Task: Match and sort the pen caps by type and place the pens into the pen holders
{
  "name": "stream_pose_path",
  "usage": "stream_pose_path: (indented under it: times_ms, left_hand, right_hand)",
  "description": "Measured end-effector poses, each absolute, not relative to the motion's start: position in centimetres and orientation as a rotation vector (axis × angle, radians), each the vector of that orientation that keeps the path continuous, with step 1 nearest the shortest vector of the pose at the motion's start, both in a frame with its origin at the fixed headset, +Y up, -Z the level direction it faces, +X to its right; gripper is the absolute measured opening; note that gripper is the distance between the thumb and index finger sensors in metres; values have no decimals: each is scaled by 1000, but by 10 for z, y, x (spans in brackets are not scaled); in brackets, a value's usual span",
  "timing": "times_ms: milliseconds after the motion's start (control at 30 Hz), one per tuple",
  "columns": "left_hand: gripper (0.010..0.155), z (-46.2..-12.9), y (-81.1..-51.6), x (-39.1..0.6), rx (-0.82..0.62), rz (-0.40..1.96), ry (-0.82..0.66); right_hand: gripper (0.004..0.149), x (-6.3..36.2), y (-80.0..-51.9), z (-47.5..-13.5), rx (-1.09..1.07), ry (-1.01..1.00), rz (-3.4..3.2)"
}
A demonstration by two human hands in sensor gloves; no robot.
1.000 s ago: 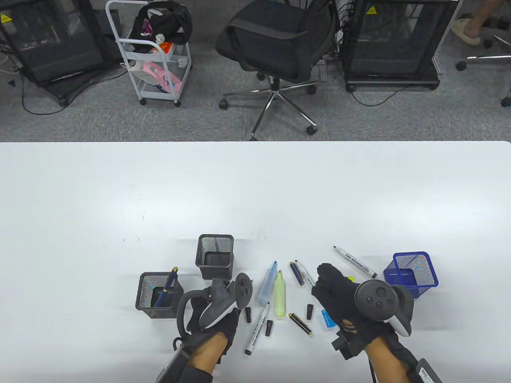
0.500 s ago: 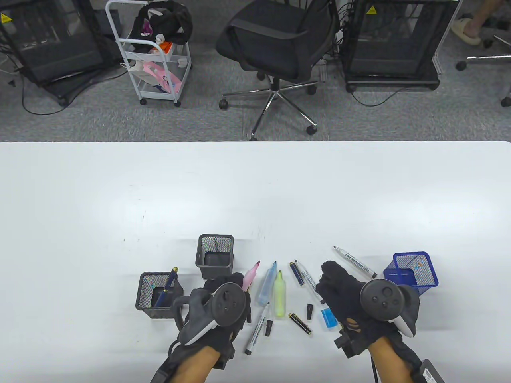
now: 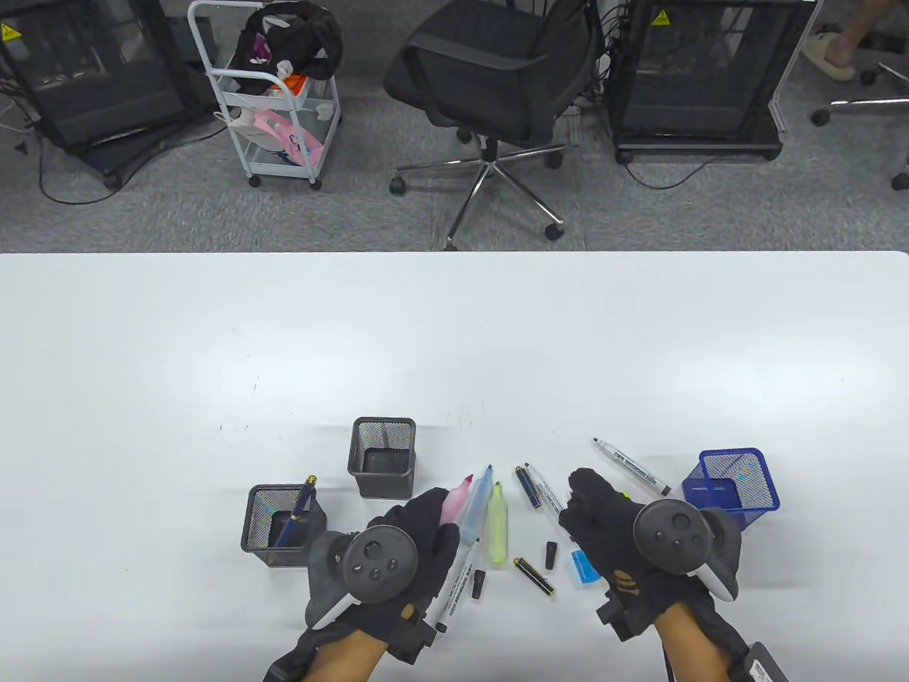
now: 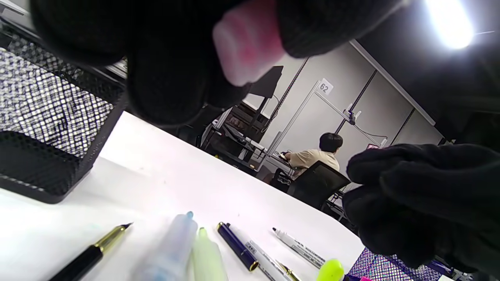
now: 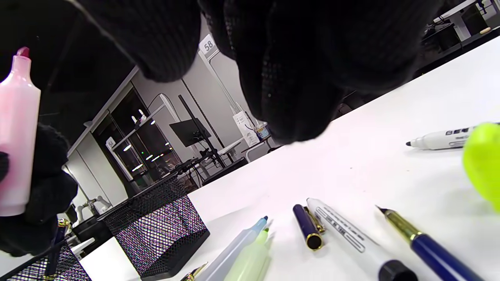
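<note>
My left hand (image 3: pixel 434 510) grips an uncapped pink highlighter (image 3: pixel 454 499), tip pointing away, just above the blue highlighter (image 3: pixel 477 508) and the yellow highlighter (image 3: pixel 498 527) lying on the table. The pink barrel (image 4: pixel 247 43) shows between my gloved fingers (image 4: pixel 168 78). My right hand (image 3: pixel 584 501) hovers with curled fingers over a white marker (image 3: pixel 548 495); nothing shows between them. A yellow cap (image 5: pixel 482 164) lies by it and a blue cap (image 3: pixel 584 567) under its wrist. Two black mesh holders (image 3: pixel 382 455) (image 3: pixel 280 527) stand left, the nearer holding a navy pen (image 3: pixel 298 508). A blue holder (image 3: pixel 731 486) stands right.
More white markers (image 3: pixel 630 465) (image 3: pixel 458 582), navy pen pieces (image 3: pixel 527 486) (image 3: pixel 534 575) and small black caps (image 3: pixel 551 554) (image 3: pixel 479 584) lie scattered between my hands. The far half of the white table (image 3: pixel 454 334) is bare. An office chair (image 3: pixel 497 78) stands beyond it.
My left hand has turned palm-down and moved right, bringing the pink highlighter out from beside the black holder to over the blue one. The right hand barely moved.
</note>
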State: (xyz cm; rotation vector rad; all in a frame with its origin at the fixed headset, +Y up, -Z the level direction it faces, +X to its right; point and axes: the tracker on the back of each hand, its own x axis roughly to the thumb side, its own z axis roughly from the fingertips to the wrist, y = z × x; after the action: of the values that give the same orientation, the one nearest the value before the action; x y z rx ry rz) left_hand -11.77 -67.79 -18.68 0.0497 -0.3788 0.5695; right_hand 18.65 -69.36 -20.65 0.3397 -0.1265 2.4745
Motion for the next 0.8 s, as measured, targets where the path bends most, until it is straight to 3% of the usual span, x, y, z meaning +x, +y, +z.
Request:
stream_pose_path:
  times_ms: [300, 400, 600, 800]
  left_hand:
    - [54, -188, -680, -118, 28, 552, -396]
    - [54, -187, -678, -116, 31, 545, -406]
    - [54, -184, -676, -112, 26, 514, -433]
    - [54, -184, -677, -110, 18, 511, -438]
  right_hand:
    - [62, 194, -664, -208, 150, -183, 2834]
    - [63, 191, -663, -214, 65, -102, 3014]
    - [61, 187, -693, -232, -136, 221, 3291]
    - [62, 193, -715, -238, -297, 350, 3393]
